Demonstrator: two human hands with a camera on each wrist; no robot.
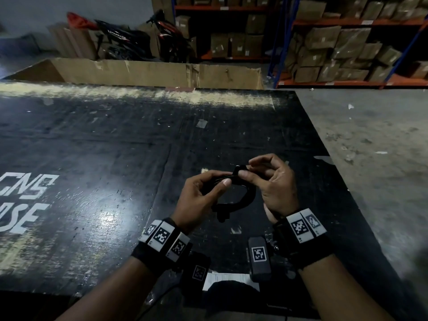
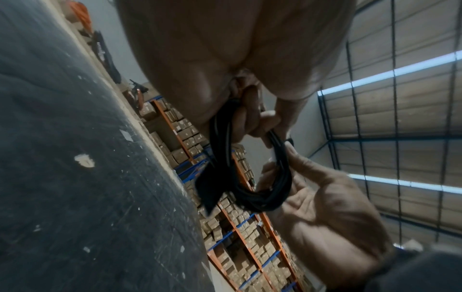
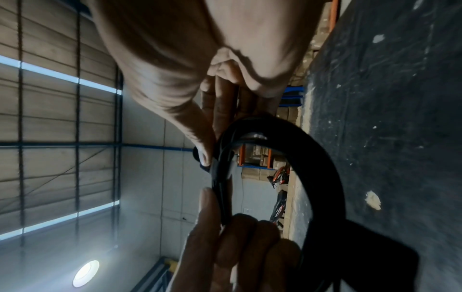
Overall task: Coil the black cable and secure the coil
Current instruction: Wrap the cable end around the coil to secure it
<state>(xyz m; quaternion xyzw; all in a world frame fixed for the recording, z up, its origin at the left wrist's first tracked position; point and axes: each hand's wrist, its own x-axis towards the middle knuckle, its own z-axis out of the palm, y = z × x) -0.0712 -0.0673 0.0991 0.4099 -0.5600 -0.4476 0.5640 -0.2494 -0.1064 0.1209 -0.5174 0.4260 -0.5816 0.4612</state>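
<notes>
The left hand (image 1: 199, 193) and the right hand (image 1: 271, 184) sit closest to the lens, wrists banded with tagged straps, and between them, lifted clear of the black table (image 1: 104, 147), hangs the black cable (image 1: 243, 198), already wound into a small, tight coil. The left thumb and fingers curl round one side of the bundle; the right thumb and forefinger pinch a short black tab or strap end at the top of the loop, the other fingers bent loosely behind it. In the left wrist view a flat dark piece (image 2: 208, 189), probably a plug or tie, dangles from the coil's lower edge; which it is cannot be told. The coiling looks done and the securing seems under way. The risk is the springiness of the strands: if the left grasp eases while the right threads or wraps, the turns could fan out and slip. The dangling end could also snag. Beyond the table stand cardboard (image 1: 162, 72) and shelves of boxes (image 1: 335, 42).
</notes>
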